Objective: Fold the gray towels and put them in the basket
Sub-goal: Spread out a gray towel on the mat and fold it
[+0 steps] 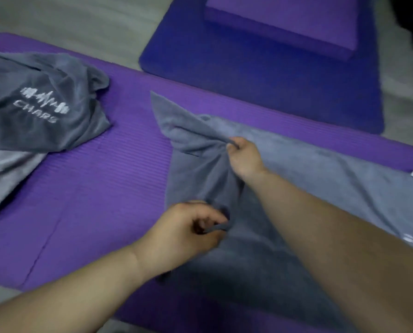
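Clearly early on: the left hand [184, 227] and right hand [244, 157] each pinch a bunched edge of 1 gray towel [320, 169], which lies unfolded on the purple mat [104, 188]. A 2nd, logo-printed towel [39, 104] sits crumpled to the left, untouched. No basket is in view.

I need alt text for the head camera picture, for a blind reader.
Two bare hands grip a gray towel lying on a purple mat: the left hand pinches a fold near its edge, the right hand bunches cloth farther away. A crumpled gray towel with a white logo lies at the left; a blue mat bearing a purple block lies behind.
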